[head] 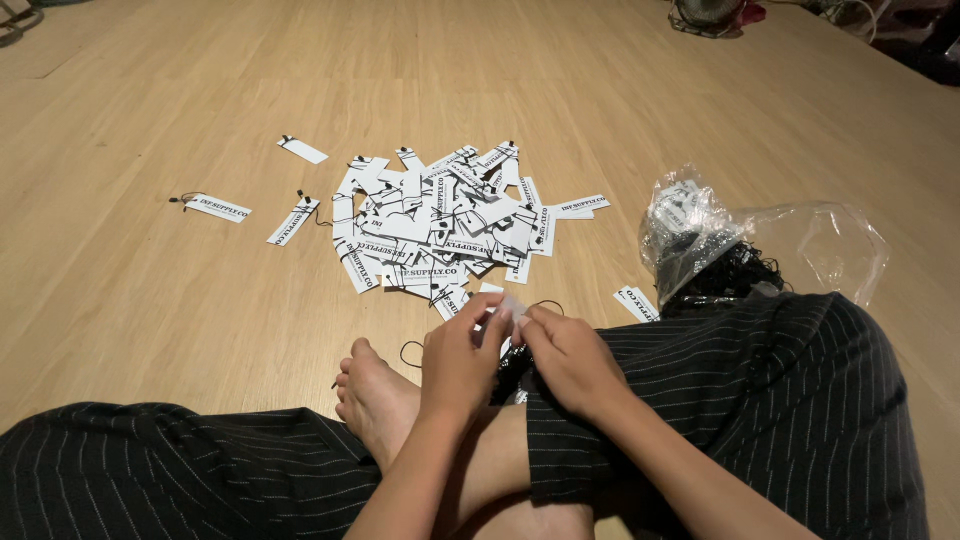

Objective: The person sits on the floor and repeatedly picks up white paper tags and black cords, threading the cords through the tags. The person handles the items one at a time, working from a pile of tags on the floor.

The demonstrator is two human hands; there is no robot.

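**Q:** What are the hands doing?

**A:** A person sits cross-legged on a wood floor [150, 300], in dark pinstriped trousers [780, 400], one bare foot [375, 395] tucked near. Both hands meet just above the right knee. The left hand [462, 362] and right hand [570, 358] are each closed in a pinch on one small white tag [508, 305], held between the fingertips. A thin black cord [545, 303] loops out from the tag, on its far side.

**Q:** And the rest of the tags?

**A:** A pile [440, 225] of white tags with black print lies on the floor just beyond the hands, at mid-scene. A few lie apart to its left: one tag [217, 208] far to the left, another [293, 221] nearer the pile, a third [302, 150] farther off. One more stray tag [637, 302] lies to the right of the hands, beside the knee.

**Q:** Anything on the right?

**A:** A crumpled clear plastic bag [830, 245] rests on the floor behind the right knee, with a bundle of black cords [730, 275] spilling from it.
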